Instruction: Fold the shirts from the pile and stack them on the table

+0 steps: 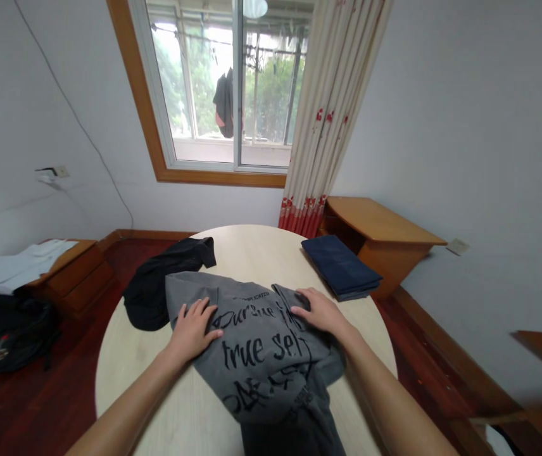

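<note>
A grey T-shirt (pixel 261 354) with black lettering lies spread on the round pale table (pixel 252 247) in front of me. My left hand (pixel 192 329) rests flat on the shirt's left side, fingers stretched out. Over on the shirt's right shoulder, my right hand (pixel 321 311) lies palm down with its fingers together and extended. Neither hand holds anything. A black garment (pixel 161 282) lies crumpled just left of the grey shirt. A folded dark blue garment (pixel 342 266) sits at the table's far right edge.
A wooden desk (pixel 380 231) stands behind the table on the right, by a curtain (pixel 328 120) and a window (pixel 233 82). A low wooden cabinet (pixel 74 275) with white cloth and a black bag (pixel 5 329) are on the left.
</note>
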A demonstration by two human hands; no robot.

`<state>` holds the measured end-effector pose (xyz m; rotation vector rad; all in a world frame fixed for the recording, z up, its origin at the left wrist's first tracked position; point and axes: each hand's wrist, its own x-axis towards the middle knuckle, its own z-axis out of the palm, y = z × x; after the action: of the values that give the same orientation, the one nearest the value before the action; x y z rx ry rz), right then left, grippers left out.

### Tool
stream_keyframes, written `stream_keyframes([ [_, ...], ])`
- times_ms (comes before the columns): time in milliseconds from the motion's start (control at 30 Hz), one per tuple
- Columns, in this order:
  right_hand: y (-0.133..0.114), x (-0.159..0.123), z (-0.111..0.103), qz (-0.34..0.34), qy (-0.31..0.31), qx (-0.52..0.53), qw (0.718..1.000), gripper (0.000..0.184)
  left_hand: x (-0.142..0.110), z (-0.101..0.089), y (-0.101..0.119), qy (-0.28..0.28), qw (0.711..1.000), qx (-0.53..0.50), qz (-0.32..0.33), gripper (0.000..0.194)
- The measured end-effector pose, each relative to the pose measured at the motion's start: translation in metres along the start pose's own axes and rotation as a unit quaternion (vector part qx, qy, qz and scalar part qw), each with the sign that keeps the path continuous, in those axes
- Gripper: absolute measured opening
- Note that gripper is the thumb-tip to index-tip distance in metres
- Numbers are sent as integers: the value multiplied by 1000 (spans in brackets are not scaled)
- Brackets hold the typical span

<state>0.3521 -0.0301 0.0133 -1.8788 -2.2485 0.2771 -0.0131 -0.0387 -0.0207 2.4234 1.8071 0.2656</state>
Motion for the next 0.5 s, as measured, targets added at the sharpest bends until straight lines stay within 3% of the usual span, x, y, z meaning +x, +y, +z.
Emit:
stream_keyframes([
  [67,-11,9,13,-14,-21,-17,1000,49,-5,1,3,-26,1000,8,0,53],
  [167,-17,18,25,-7,-7,-32,999,25,-9,-2,6,-21,1000,11,6,46],
  [300,-3,18,7,-10,47,45,998,20,-10,-15,-2,8,1000,-25,8,31],
  [367,17,11,-15,2,101,78,992,26,-13,-26,-18,54,995,-79,2,30],
  [433,48,-2,-38,42,203,130,970,28,-19,-42,-45,143,981,-129,-26,28],
  [500,87,-20,-56,105,267,151,946,31,-28,-61,-81,244,954,-142,-99,30],
])
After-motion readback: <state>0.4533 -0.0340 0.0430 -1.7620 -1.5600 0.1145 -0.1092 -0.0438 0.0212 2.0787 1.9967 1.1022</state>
